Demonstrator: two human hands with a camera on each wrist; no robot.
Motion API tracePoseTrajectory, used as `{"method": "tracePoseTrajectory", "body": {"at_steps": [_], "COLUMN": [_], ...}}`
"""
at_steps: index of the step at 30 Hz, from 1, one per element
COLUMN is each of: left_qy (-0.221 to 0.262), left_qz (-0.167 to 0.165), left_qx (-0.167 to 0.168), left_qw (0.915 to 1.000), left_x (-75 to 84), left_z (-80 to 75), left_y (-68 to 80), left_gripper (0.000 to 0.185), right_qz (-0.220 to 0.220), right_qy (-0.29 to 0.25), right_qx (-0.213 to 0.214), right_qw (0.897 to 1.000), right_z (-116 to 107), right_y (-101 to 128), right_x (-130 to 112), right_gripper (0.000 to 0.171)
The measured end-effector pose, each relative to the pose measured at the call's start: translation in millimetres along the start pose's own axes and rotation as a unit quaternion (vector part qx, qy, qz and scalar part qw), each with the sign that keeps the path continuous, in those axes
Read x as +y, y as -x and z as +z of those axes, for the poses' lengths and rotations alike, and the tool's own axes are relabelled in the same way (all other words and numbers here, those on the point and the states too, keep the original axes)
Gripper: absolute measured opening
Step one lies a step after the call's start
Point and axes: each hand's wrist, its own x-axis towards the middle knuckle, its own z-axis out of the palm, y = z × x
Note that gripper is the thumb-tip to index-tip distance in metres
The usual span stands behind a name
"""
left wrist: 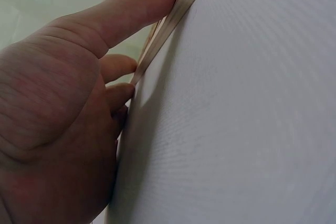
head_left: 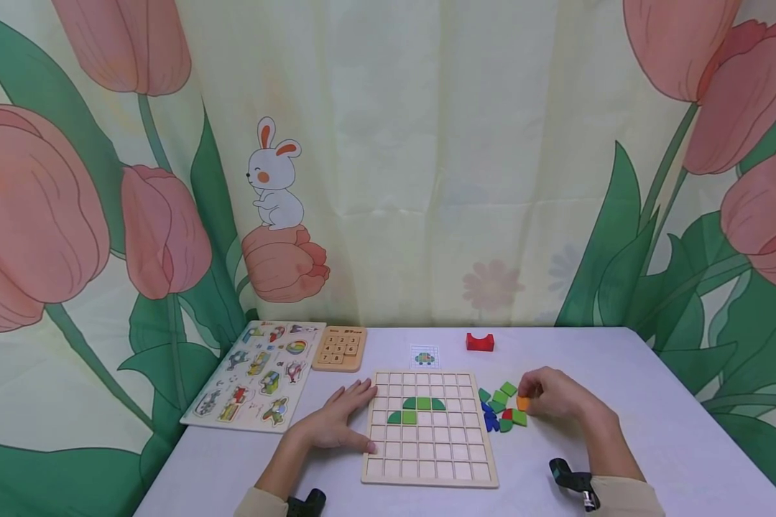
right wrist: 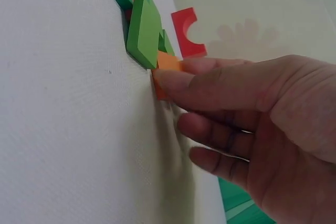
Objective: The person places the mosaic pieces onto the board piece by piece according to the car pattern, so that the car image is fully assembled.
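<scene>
1 orange block (head_left: 522,403) is pinched by the right hand (head_left: 559,395), beside the loose blocks (head_left: 500,398). 1 board (head_left: 426,452), with 5 green pieces (head_left: 424,403) in it, is touched at its edge by the left hand (head_left: 332,422), thumb spread wide. 1 white table (head_left: 520,470) is backed by 1 tulip curtain (head_left: 401,179).

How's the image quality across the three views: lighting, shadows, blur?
Head view: bright, fairly even light, no strong glare, though the card is too small for fine detail. Left wrist view: dimmer, with a soft shadow along the board and faint rippling on the white tabletop. Right wrist view: soft shadow near the right hand; curtain blurred behind.
</scene>
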Motion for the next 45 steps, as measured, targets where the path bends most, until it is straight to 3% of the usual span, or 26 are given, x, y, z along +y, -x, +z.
{"method": "tracePoseTrajectory", "body": {"at_steps": [10, 17, 29, 34, 45], "left_qy": [0.006, 0.008, 0.001, 0.001, 0.0], "left_qz": [0.001, 0.002, -0.003, -0.002, 0.004], "left_qx": [-0.002, -0.003, -0.004, -0.001, -0.001], "left_qw": [1.0, 1.0, 1.0, 1.0, 1.0], "left_x": [0.8, 0.9, -0.9, -1.5, -1.2], "left_z": [-1.0, -0.3, 1.3, 0.7, 0.6], "left_y": [1.3, 0.8, -0.8, -0.4, 0.6], "left_gripper": [0.112, 0.112, 0.112, 0.112, 0.112], "right_qz": [-0.021, -0.074, -0.124, -0.152, -0.2], "right_qy": [-0.03, -0.069, -0.137, -0.16, -0.147], "right_qx": [0.023, 0.029, 0.091, 0.079, 0.05], "right_qw": [0.999, 0.994, 0.979, 0.972, 0.967], "right_z": [-3, -5, 22, 31, 50], "right_y": [-3, 0, -12, -13, -14], "right_x": [4, -8, -40, -54, -86], "right_gripper": [0.016, 0.021, 0.029, 0.027, 0.025]}}
